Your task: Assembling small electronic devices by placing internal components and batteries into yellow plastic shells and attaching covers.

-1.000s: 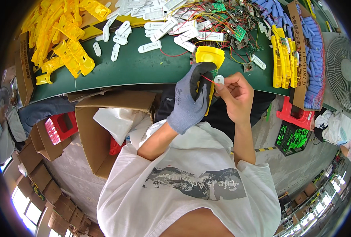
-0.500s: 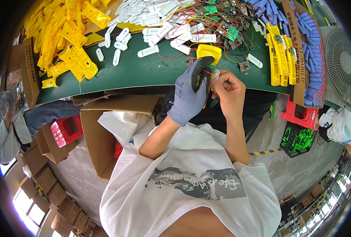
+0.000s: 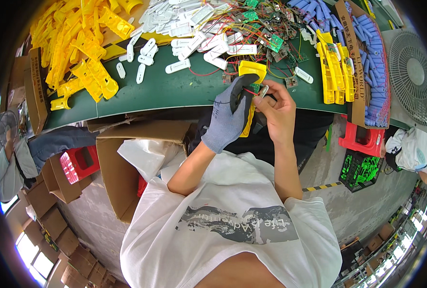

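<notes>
My left hand [image 3: 227,117], in a grey glove with dark palm and fingers, is closed round a long yellow plastic shell [image 3: 252,69]. The shell's upper end sticks out past the thumb and its lower end shows below the palm. Inside it a small green circuit board [image 3: 253,88] is partly visible, with a red wire leading off toward the right. My bare right hand [image 3: 279,113] pinches a small pale oval piece [image 3: 264,90] beside the board. Fingers partly hide how the wire and that piece join.
Across the green table [image 3: 160,91] lie yellow shells [image 3: 98,81], white oval covers [image 3: 177,66] and wired circuit boards [image 3: 275,43]. Several yellow shells [image 3: 336,72] stand grouped at right, next to a carton of blue cylinders [image 3: 379,91]. An open carton [image 3: 112,168] sits below the table's edge.
The yellow shell has turned in my left hand, so its lower end now shows below the palm. My right fingers have shifted slightly, and the oval piece is tilted more upright.
</notes>
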`<state>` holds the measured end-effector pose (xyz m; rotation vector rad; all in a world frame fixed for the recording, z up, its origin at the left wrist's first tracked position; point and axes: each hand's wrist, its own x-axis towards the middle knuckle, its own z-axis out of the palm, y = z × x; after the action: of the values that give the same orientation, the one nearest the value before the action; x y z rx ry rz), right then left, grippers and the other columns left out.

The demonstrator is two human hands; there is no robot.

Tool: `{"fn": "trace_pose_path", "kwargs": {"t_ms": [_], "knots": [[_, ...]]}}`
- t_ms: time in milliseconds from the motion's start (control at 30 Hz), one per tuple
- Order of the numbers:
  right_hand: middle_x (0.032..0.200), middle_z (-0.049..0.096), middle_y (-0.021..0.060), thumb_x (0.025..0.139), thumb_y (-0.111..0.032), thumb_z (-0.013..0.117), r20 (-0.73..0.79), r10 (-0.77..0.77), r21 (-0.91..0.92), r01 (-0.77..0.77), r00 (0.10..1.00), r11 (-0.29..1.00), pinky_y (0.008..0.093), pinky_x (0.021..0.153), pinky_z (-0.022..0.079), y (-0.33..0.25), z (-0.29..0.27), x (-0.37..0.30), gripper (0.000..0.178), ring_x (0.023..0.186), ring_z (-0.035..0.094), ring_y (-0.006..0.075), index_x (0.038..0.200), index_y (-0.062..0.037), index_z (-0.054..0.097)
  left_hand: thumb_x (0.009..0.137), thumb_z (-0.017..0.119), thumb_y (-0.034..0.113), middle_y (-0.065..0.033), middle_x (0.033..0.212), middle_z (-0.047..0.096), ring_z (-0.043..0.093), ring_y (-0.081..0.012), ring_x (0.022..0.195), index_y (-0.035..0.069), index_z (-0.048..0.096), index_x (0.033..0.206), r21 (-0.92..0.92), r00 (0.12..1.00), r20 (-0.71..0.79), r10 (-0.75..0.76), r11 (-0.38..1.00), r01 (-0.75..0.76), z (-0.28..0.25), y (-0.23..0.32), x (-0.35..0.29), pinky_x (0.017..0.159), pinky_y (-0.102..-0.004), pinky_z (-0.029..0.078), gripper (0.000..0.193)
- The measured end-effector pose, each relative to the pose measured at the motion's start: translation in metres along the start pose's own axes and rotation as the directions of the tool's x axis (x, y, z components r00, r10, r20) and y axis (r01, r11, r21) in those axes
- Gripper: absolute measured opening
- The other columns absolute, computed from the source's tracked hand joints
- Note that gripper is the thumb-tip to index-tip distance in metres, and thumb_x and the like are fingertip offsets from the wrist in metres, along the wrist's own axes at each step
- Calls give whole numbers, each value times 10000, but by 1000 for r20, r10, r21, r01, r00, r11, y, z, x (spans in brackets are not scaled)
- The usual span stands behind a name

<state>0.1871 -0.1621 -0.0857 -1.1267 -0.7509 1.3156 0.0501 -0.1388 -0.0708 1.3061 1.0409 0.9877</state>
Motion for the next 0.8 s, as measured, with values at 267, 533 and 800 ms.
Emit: {"fn": "trace_pose_path", "kwargs": {"t_ms": [267,533,800], "knots": [[913,626,102,741,129,703,-54,-81,37,83,995,996,224,742,535,2,4,-1,420,804,616,111,1144,72,599,868,478,-30,-162,982,612,626,-252,876,29,517,1184,41,996,-3,84,996,-83,3,-12,3,761,-337,489,324],[963,600,65,765,108,700,30,-239,-136,241,970,961,205,724,510,9,-3,0,392,813,596,101,1144,26,636,856,498,-32,-162,889,607,629,-304,770,25,494,1127,150,985,-23,173,974,-168,7,-12,10,666,-366,494,276],[1036,613,61,876,-2,639,-51,-299,-294,272,953,916,183,719,477,0,20,0,257,855,571,66,1131,26,646,854,501,-42,-132,874,599,607,-230,731,34,504,1106,2,987,-109,118,993,-119,5,-18,11,637,-346,488,263]]}}
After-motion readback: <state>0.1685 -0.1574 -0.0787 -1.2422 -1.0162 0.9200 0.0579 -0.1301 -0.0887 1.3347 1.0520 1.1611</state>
